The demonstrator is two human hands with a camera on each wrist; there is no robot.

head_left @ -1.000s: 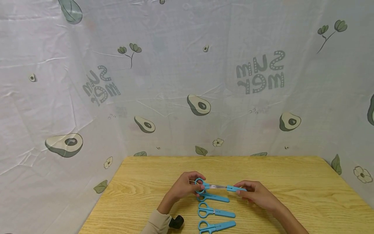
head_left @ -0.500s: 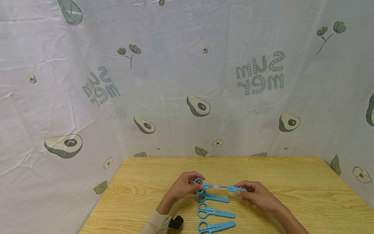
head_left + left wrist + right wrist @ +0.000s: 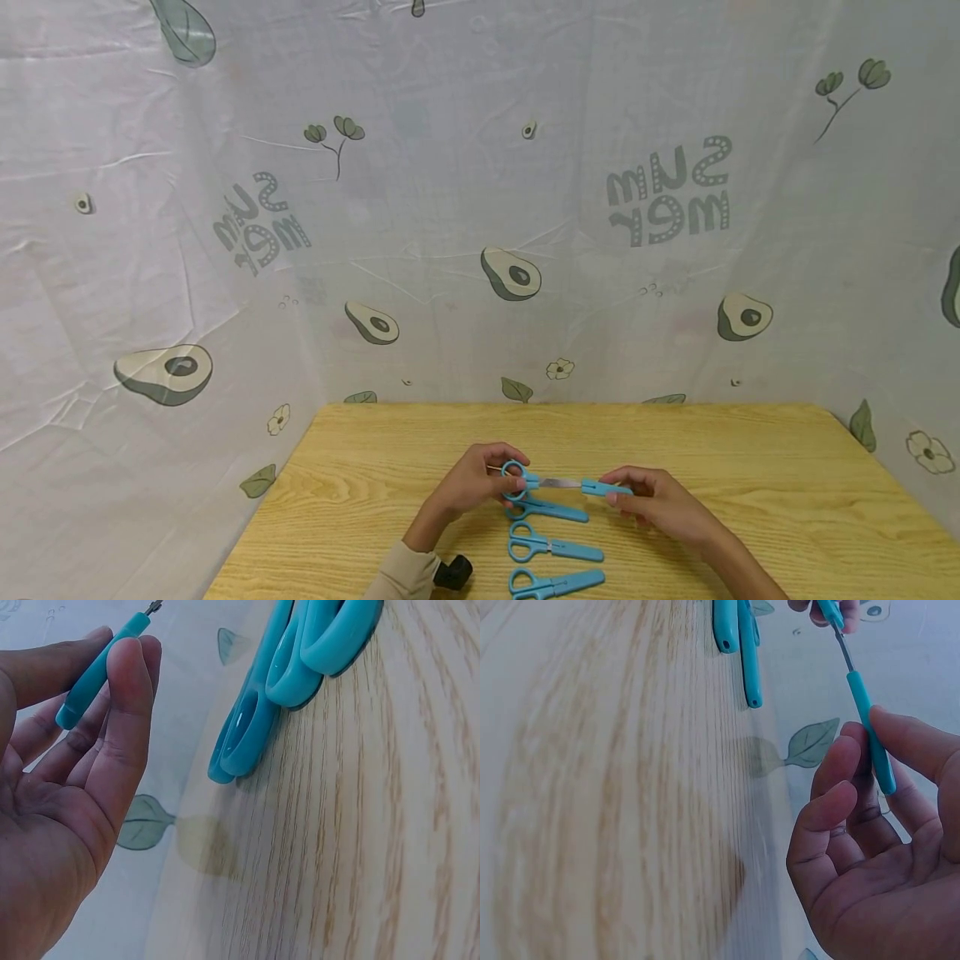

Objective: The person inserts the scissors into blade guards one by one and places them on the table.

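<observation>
My left hand pinches the blue handle of a pair of scissors between thumb and fingers. Across from it, my right hand pinches a blue blade cover. A length of bare metal blade shows between handle and cover, and the blade tip is inside the cover or hidden by it. The left wrist view shows the handle edge-on in the fingers; from the right wrist, the cover appears held the same way. Both hands are above the table.
Below the hands, several covered blue scissors lie in a column on the wooden table, handles to the left. A black object is by the left sleeve. A printed curtain hangs behind the table.
The bare blade shows broader and flatter than a second ago, as the scissors turn slightly. Both hands keep nearly the same place, and the view shifts a little.
</observation>
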